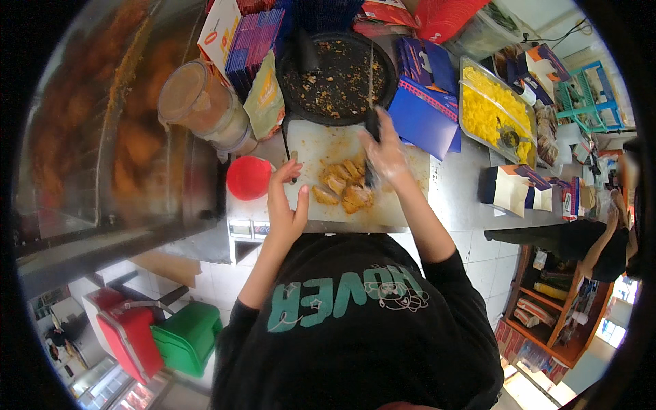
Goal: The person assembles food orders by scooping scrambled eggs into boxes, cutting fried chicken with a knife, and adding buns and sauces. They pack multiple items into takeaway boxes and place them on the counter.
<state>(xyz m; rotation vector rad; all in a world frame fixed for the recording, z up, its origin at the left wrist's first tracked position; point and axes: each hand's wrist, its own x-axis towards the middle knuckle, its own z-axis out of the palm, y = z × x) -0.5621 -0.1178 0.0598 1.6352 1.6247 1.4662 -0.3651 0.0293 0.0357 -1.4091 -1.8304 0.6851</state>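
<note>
A white cutting board (321, 147) lies on the steel counter in front of me. Several strips of breaded fried chicken (345, 183) sit on its middle. My right hand (386, 156), in a thin clear glove, grips the dark handle of a long knife (371, 82) whose blade points away from me, over a black round pan. The hand hovers right above the chicken pieces. My left hand (283, 198) is bare and open, fingers raised, at the board's left edge, just left of the chicken.
A black round pan (294, 85) with crumbs stands behind the board. Left are a red lid (249, 178), a lidded tub (201, 102) and a glass warmer (102, 130). Right are blue cartons (424, 109), a tray of yellow food (492, 109) and folded boxes (512, 188). Another person (594, 239) stands far right.
</note>
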